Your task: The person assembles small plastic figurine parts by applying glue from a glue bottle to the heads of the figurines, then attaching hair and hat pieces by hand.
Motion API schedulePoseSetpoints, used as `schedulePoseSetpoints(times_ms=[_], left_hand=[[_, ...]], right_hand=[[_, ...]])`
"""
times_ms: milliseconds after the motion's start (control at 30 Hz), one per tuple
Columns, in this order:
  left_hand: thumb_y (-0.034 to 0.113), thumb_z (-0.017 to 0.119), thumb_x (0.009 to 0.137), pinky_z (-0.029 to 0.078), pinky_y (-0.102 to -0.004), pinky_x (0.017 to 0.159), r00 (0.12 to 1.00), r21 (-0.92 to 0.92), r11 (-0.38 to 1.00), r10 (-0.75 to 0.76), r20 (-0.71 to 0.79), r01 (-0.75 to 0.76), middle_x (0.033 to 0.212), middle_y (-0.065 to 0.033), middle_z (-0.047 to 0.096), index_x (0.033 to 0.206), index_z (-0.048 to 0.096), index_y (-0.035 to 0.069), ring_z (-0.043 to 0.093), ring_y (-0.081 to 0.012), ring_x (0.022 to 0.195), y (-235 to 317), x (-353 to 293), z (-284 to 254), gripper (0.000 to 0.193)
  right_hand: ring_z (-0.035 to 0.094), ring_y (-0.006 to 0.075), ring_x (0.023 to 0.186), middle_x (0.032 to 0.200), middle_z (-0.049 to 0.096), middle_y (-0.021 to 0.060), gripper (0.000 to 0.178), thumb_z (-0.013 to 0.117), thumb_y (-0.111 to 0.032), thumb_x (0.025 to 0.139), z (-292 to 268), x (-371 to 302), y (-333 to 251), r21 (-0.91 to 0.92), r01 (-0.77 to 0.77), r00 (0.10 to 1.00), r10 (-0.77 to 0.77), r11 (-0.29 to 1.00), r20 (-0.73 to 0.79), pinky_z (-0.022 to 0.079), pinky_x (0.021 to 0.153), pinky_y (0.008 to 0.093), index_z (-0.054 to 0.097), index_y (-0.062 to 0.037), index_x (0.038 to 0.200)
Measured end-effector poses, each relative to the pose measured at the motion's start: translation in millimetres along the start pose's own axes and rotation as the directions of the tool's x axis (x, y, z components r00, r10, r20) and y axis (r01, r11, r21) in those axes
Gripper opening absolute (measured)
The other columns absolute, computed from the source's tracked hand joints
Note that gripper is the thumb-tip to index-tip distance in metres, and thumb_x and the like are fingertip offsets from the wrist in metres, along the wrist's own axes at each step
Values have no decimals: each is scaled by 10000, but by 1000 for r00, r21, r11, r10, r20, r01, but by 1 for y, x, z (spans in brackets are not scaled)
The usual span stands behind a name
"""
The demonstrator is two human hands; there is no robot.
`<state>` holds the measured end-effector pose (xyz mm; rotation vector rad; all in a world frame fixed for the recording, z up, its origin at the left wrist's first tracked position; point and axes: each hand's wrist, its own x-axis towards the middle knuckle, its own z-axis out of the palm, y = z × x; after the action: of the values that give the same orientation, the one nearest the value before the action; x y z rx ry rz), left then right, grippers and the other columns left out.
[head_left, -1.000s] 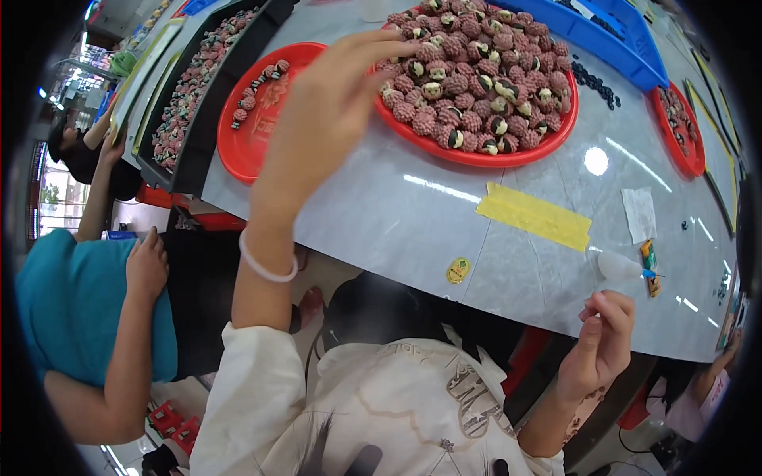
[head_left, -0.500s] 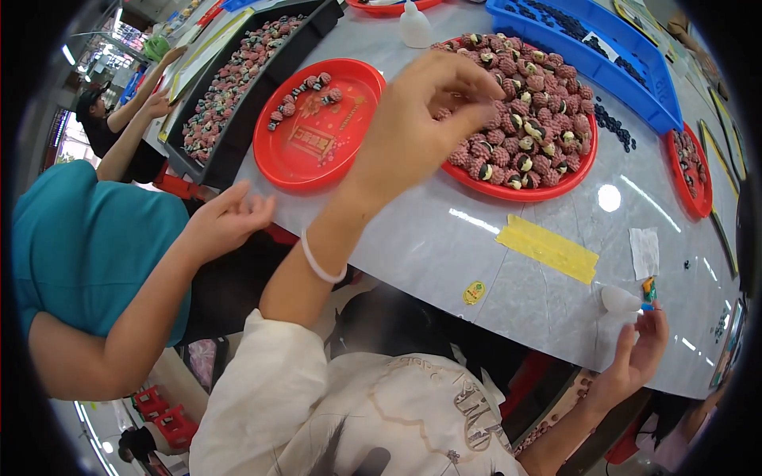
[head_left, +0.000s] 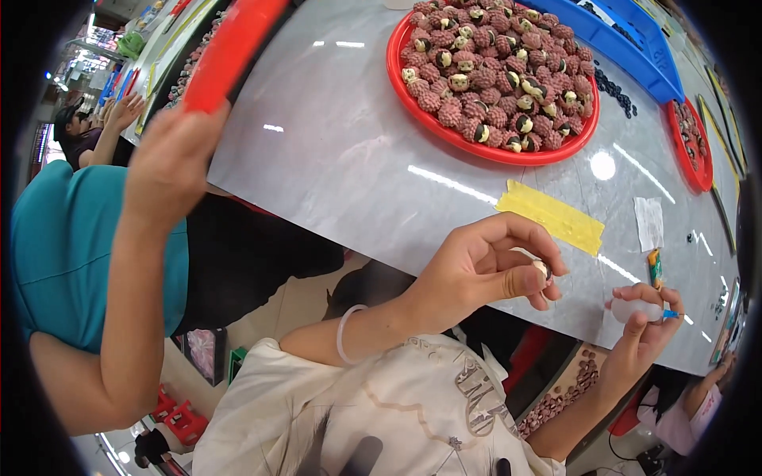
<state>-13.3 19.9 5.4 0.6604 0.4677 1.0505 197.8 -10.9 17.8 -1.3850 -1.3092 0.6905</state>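
Note:
My left hand (head_left: 484,274) is closed over the near edge of the grey table. Between its thumb and fingers sits a small round piece (head_left: 543,270) with cream and dark parts. Just to the right, my right hand (head_left: 639,337) grips a white squeeze bottle (head_left: 635,310) whose blue tip points right. Farther off, a round red tray (head_left: 476,151) holds a heap of pinkish-red knobbly pieces (head_left: 492,79), several showing cream and black faces.
A strip of yellow tape (head_left: 550,216), a white paper (head_left: 648,224) and a small green-yellow packet (head_left: 656,270) lie near my hands. Beyond are a blue bin (head_left: 647,55) and another red tray (head_left: 689,147). At left, a co-worker's hand (head_left: 171,163) holds a red plate (head_left: 230,59).
My left hand has moved from the heaped tray toward my right hand, with the small piece. My right hand has picked up the squeeze bottle. The co-worker has raised the red plate.

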Motion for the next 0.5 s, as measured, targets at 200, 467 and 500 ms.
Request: schedulePoseSetpoints(times_ms=[200, 467, 500], left_hand=[[145, 589, 723, 465, -265, 686, 998, -54, 997, -60, -27, 58, 911, -141, 519, 892, 488, -10, 549, -189, 795, -7, -1, -1, 251], [148, 585, 726, 463, -259, 690, 993, -45, 992, -117, 0, 117, 933, -141, 520, 916, 493, -10, 547, -190, 815, -13, -4, 3, 263], [148, 581, 729, 463, -259, 692, 995, -53, 993, -100, 15, 101, 933, -141, 521, 918, 493, -10, 548, -192, 817, -14, -5, 3, 262]], right_hand=[[468, 128, 593, 772, 478, 83, 531, 531, -446, 721, -12, -6, -1, -60, -26, 1000, 25, 998, -20, 364, 525, 212, 393, 1, 973], [396, 95, 561, 712, 437, 48, 552, 501, -407, 759, -5, -7, -19, -184, 42, 999, -46, 982, -17, 306, 523, 193, 437, 60, 1046], [396, 97, 564, 704, 438, 51, 540, 491, -386, 771, -7, -8, -19, -198, 55, 998, -51, 979, 22, 307, 528, 192, 424, 64, 1062]])
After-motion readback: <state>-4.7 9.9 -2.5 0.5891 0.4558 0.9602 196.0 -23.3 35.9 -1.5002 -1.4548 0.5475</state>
